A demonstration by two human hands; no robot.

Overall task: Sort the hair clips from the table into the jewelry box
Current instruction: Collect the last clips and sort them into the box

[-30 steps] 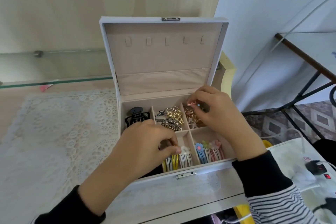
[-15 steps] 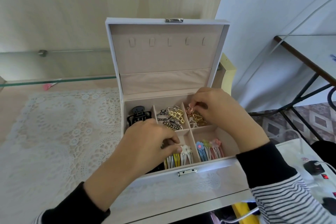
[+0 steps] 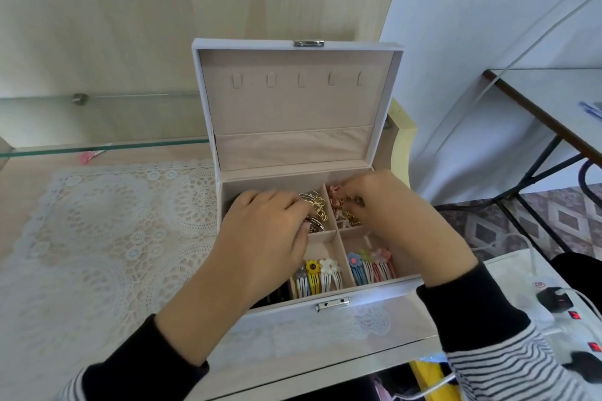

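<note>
A broad stretch of white lace mat [image 3: 97, 238] is seen on the left of the table, bounded at the back by a glass shelf [image 3: 97, 148], at whose edge a small pink object [image 3: 86, 158] is lodged. That side gives the widest room for moving.

The jewelry box [image 3: 368, 312] is set at the mat's right end, its front wall near the table's front edge. Its lid [image 3: 293, 101] is stood upright against the wood panel behind.

The left hand [image 3: 264, 234] is reached over the box's left compartments, its fingers bent down onto the gold metal clips [image 3: 317, 205] in the middle back compartment. Whether a clip is actually gripped cannot be told. Below it, something black [image 3: 273, 298] is partly hidden in the front left compartment.

White and yellow flower-topped snap clips [image 3: 317, 277] are stood in a row in the front middle compartment. Blue, white and pink flower snap clips [image 3: 371, 267] are lined up in the front right one.

The right hand [image 3: 400, 218] is held over the back right compartment, where a pink clip [image 3: 335, 194] is pinched at its fingertips, above other gold-coloured pieces.

Just right of the box the table ends, so little room is left there. A white power strip [image 3: 580, 329] with plugs is seen lower right, and a dark-framed side table [image 3: 553, 98] stands well apart.
</note>
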